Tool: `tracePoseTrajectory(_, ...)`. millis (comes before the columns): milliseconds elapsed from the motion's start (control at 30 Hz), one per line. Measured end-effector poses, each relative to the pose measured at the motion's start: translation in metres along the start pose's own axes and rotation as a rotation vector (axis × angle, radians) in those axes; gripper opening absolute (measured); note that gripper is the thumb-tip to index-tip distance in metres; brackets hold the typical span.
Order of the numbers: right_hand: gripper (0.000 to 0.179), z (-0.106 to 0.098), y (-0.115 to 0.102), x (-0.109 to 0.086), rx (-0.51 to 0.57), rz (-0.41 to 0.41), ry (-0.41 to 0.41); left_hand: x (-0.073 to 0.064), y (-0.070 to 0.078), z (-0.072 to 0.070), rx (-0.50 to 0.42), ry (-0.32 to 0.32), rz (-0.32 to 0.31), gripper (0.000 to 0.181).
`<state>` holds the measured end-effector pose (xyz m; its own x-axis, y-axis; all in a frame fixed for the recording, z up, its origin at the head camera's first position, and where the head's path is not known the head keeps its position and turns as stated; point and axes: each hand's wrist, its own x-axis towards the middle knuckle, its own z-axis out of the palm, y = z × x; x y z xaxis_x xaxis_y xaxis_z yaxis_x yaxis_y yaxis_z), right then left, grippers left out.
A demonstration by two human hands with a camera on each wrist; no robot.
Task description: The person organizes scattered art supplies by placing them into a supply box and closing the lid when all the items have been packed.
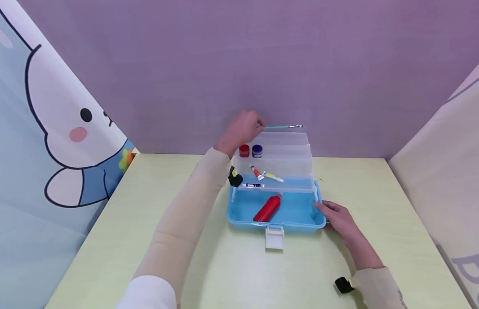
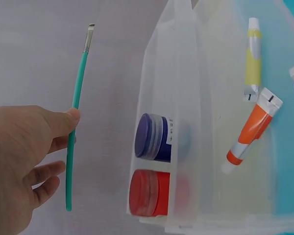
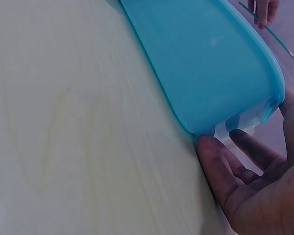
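Note:
My left hand (image 1: 243, 126) pinches a paintbrush (image 2: 78, 88) with a green handle and flat bristles between thumb and fingers, above the far side of an open blue storage box (image 1: 297, 225). The brush lies sideways, bristles to the right in the head view. My right hand (image 1: 341, 221) grips the box's right side, thumb at the rim and fingers lower at the wall. Clear fold-out trays (image 1: 293, 167) hold a red paint jar (image 2: 149, 193), a dark blue paint jar (image 2: 154, 137), an orange paint tube (image 2: 250, 129), a yellow paint tube (image 2: 254, 63) and a white-and-navy tube (image 1: 253, 185).
A red bottle (image 1: 268, 208) lies slanted in the box's blue base. The white latch (image 1: 275, 238) hangs down at the front. A pale wooden table (image 1: 239, 274) carries the box, with a purple backdrop (image 1: 339, 77) behind and printed cloths at both sides.

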<state>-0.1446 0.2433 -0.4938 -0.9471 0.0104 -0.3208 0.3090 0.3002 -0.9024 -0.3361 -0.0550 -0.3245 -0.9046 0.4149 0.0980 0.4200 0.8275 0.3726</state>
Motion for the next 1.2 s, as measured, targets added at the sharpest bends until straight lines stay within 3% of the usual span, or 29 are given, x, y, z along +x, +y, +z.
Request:
tracePoseTrajectory(167,0.073,0.001,0.001,-0.002,-0.003,0.005,0.003,0.007,0.001,0.008,0.005,-0.024,-0.007,0.023)
tracePoseTrajectory(433,0.073,0.005,0.003,-0.005,-0.008,0.011,-0.01,0.01,-0.006,0.025,0.016,0.003,-0.018,0.028)
tracePoseTrajectory(633,0.073,0.005,0.002,-0.003,-0.004,-0.002,-0.012,0.008,-0.012,0.027,-0.034,0.023,-0.045,0.029)
tracePoseTrajectory(800,0.074,0.005,0.001,-0.001,0.005,-0.012,-0.016,0.003,-0.021,0.022,-0.122,0.043,-0.073,0.028)
tracePoseTrajectory(967,0.075,0.004,0.0,0.0,-0.003,-0.006,-0.015,-0.004,-0.033,0.02,-0.166,0.018,-0.1,0.028)
tracePoseTrajectory(1200,0.073,0.003,0.003,0.002,-0.001,0.005,-0.011,-0.025,-0.048,0.019,-0.219,0.034,-0.05,0.033)
